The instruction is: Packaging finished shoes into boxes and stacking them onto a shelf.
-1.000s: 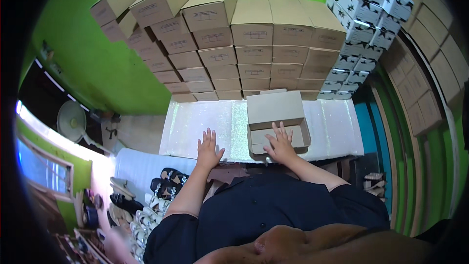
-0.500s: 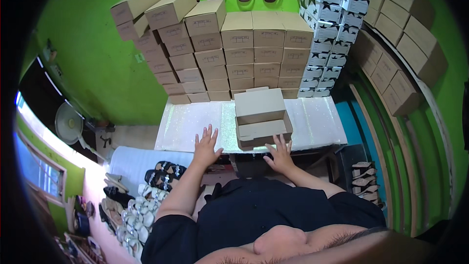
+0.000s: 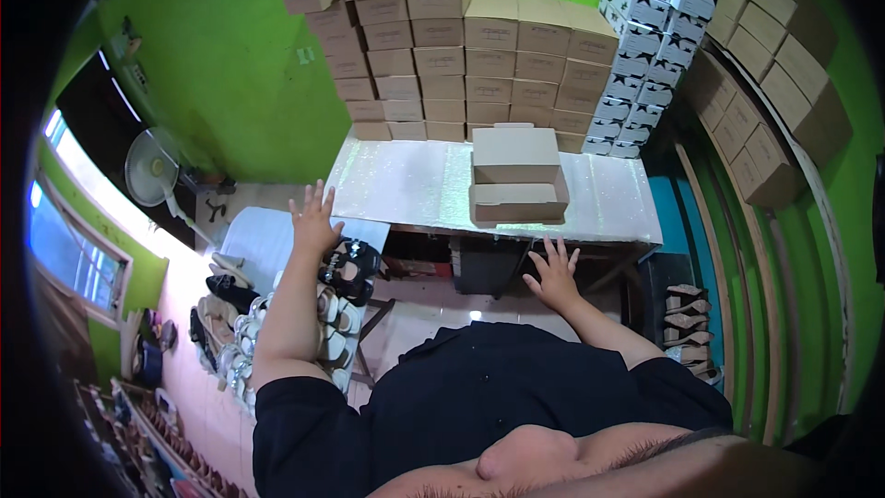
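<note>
An open brown cardboard shoe box [image 3: 519,207] stands on the glittery white table [image 3: 406,175], its lid tilted up at the back. My left hand [image 3: 316,221], fingers spread and holding nothing, is over the left front corner of the table, next to the side bench. Just behind that hand's wrist, a pair of black sandals [image 3: 353,267] lies on the bench. My right hand [image 3: 555,275] is also empty with its fingers apart, a little in front of the table edge and below the shoe box, not touching it.
Stacked brown shoe boxes [image 3: 489,65] line the back of the table, beside white star-patterned boxes [image 3: 636,65]. More boxes fill a shelf [image 3: 774,83] at right. Several silvery white shoes [image 3: 336,323] crowd the side bench [image 3: 249,231]. A fan [image 3: 153,168] stands at left.
My left hand has moved left, away from the box. The right hand has dropped off the box's front edge to a place before the table. My view has turned left and drawn back.
</note>
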`<state>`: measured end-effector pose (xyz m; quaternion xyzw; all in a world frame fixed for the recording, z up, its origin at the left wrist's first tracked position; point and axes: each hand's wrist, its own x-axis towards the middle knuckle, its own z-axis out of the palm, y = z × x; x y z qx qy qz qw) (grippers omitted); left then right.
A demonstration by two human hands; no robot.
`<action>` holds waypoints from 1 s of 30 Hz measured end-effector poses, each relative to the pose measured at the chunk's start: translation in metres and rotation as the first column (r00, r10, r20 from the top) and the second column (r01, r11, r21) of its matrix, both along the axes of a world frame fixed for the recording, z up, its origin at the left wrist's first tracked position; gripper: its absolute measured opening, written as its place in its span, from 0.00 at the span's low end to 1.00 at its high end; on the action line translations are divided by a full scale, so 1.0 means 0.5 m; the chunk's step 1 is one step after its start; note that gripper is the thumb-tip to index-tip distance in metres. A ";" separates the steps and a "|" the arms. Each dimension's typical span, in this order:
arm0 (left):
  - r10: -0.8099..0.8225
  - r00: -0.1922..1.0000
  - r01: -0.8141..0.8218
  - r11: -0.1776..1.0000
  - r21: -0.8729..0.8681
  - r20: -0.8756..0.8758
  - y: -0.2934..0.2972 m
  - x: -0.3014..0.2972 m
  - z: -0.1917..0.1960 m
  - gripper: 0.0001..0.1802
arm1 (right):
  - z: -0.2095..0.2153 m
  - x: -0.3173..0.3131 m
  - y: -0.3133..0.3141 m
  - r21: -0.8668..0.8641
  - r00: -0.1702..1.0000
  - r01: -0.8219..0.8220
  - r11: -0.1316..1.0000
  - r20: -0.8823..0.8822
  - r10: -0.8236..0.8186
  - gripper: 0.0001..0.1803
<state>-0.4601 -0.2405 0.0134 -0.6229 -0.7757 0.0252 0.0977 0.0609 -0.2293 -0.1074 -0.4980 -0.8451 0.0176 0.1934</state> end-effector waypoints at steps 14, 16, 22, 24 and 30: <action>0.249 0.966 -0.223 0.938 -0.267 0.070 -0.043 -0.325 -0.088 0.48 | -0.004 -0.646 -0.016 -0.166 0.856 -0.480 0.861 0.128 0.501 0.52; 0.232 0.969 -0.192 0.925 -0.327 0.089 -0.033 -0.329 -0.101 0.49 | -0.028 -0.712 -0.019 -0.215 0.857 -0.459 0.862 0.147 0.493 0.61; 0.418 0.870 -0.203 0.787 -0.583 0.261 -0.007 -0.312 -0.165 0.55 | -0.075 -0.808 -0.019 -0.349 0.896 -0.379 0.857 0.093 0.434 0.67; 0.451 0.854 -0.208 0.751 -0.627 0.258 -0.015 -0.325 -0.196 0.56 | -0.077 -0.817 -0.027 -0.365 0.898 -0.389 0.846 0.056 0.437 0.66; 0.589 0.730 -0.203 0.671 -0.713 0.347 -0.029 -0.395 -0.288 0.60 | -0.083 -0.841 -0.038 -0.393 0.924 -0.342 0.853 0.023 0.381 0.67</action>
